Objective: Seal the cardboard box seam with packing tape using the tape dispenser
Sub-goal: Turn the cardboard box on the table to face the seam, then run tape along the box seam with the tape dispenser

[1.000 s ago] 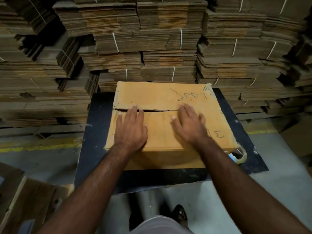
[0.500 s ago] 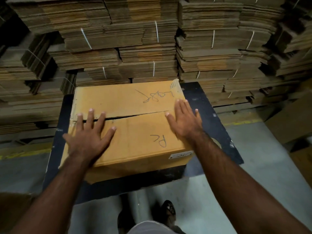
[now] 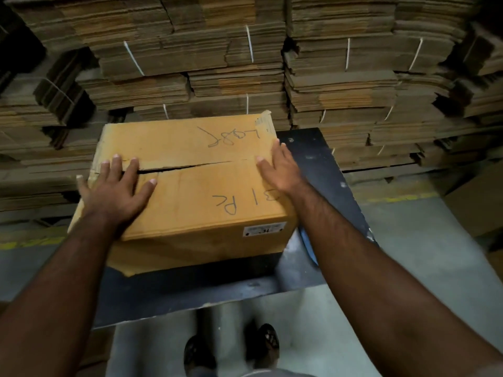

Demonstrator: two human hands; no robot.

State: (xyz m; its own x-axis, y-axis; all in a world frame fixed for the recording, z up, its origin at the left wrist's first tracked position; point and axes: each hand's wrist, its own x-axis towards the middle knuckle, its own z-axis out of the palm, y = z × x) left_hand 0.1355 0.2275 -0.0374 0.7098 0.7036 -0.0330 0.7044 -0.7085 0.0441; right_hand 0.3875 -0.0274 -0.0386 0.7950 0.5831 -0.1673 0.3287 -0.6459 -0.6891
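A tan cardboard box (image 3: 196,191) with marker writing lies on a black table (image 3: 321,164). Its two top flaps are folded down, and the seam (image 3: 177,168) between them gapes slightly on the left half. No tape shows on the seam. My left hand (image 3: 117,189) lies flat with spread fingers over the seam's left end. At the box's right edge, my right hand (image 3: 280,167) rests flat with fingers straight beside the seam's right end. A blue curved thing (image 3: 310,248) peeks out on the table behind my right forearm; I cannot tell what it is.
Tall strapped stacks of flattened cardboard (image 3: 231,77) wall off the far side of the table. A brown carton (image 3: 476,202) stands on the floor at the right by a yellow floor line (image 3: 402,198). My feet (image 3: 266,344) are below the table's near edge.
My hands have slid apart along the seam, the left to its left end and the right to the box's right edge. The box has shifted and turned slightly on the table.
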